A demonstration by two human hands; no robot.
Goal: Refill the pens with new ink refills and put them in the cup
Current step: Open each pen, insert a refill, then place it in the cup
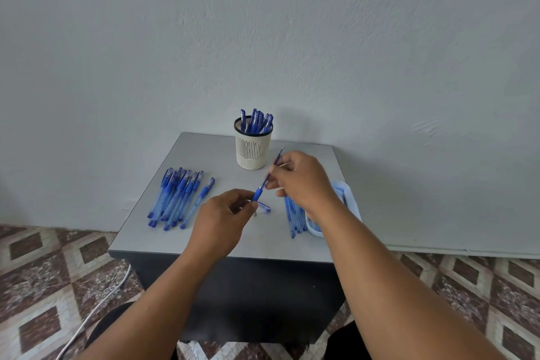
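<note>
Lower left of frame: patterned floor tiles [43, 266], crossed by a white cable [96, 310]. Left part of the grey table top [163, 240]: a pile of capped blue pens [175, 199], lying side by side, tips toward the lower left. Centre, above the table: left hand [222, 222], fingers curled, thumb and fingertips pinching the blue grip section of a pen [257, 193]. Just beside that hand, on the table: a loose blue cap [264, 207]. Upper centre, at the back edge of the table against the pale wall [263, 23]: a cream slotted cup [253, 145] with a dark rim, upright, several blue pens [257, 120] standing inside. Right of centre: right hand [301, 181], fingers curled, pinching a thin ink refill [277, 156] that slants from the grip section up toward the upper right; refill and grip section in line, meeting between the two hands. Below the right hand, on the table: a row of loose refills [295, 219]. Right edge of the table: a translucent plastic tray [350, 199], partly hidden by the right forearm; contents not discernible.
</note>
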